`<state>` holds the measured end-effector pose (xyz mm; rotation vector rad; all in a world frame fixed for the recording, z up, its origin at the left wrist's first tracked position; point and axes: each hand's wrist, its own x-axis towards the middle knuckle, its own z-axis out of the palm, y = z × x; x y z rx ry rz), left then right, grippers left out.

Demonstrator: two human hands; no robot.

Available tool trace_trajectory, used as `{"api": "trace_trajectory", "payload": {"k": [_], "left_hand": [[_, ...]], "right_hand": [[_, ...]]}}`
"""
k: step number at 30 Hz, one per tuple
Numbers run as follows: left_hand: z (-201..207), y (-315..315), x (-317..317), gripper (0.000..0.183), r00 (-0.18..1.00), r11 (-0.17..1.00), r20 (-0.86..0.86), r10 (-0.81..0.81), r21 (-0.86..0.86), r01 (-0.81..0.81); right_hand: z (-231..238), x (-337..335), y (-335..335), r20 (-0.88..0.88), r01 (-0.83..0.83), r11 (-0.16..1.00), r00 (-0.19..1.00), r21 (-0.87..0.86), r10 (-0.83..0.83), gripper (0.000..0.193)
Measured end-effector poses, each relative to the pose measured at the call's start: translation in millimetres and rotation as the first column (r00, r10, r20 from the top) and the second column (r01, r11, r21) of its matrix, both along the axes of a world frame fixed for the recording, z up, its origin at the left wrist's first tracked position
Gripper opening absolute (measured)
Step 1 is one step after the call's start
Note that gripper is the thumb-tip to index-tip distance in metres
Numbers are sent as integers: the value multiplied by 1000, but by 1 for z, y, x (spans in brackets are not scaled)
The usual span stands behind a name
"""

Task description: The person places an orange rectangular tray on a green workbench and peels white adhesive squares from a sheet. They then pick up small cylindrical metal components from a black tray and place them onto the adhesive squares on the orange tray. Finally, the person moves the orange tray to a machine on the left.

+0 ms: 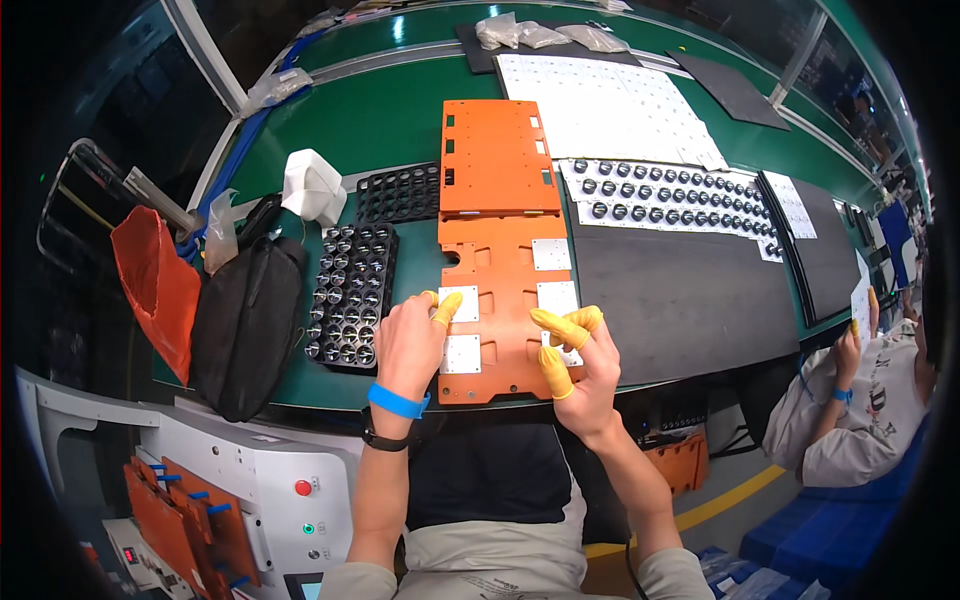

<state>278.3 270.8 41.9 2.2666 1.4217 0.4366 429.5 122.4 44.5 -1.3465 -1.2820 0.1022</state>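
An orange fixture (509,325) lies open before me, its slotted orange lid (492,160) folded back beyond the base. Thin white square plates rest on it in two columns. My left hand (408,345), in yellow finger cots, is closed at the edge of the middle-left plate (462,303); its fingertips partly cover that plate. Below it lies the lower-left plate (461,354). My right hand (588,372) hovers around the lower-right plate (571,357), thumb and fingers apart, hiding much of it. Two more plates, the middle-right one (557,297) and the upper-right one (550,254), lie farther up.
A black tray (352,295) of round black parts stands left, with another black tray (398,194) behind. White sheets carrying black knob-like parts (668,197) sit right, beyond a black mat (680,300). A black bag (245,335) hangs at left. A co-worker's hand (848,355) holds a white sheet.
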Motion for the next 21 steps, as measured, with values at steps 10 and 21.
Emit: {"api": "trace_trajectory", "payload": {"k": [10,21], "left_hand": [[-6,-14,-2,22,988,996,151,22,80,-34],[-7,-86,-92,37,156,911,917,368,-389,138]], "right_hand": [[12,-52,48,121,-174,985,978,24,169,32],[17,-97,159,259,-179,931,928,-319,267,20]]}}
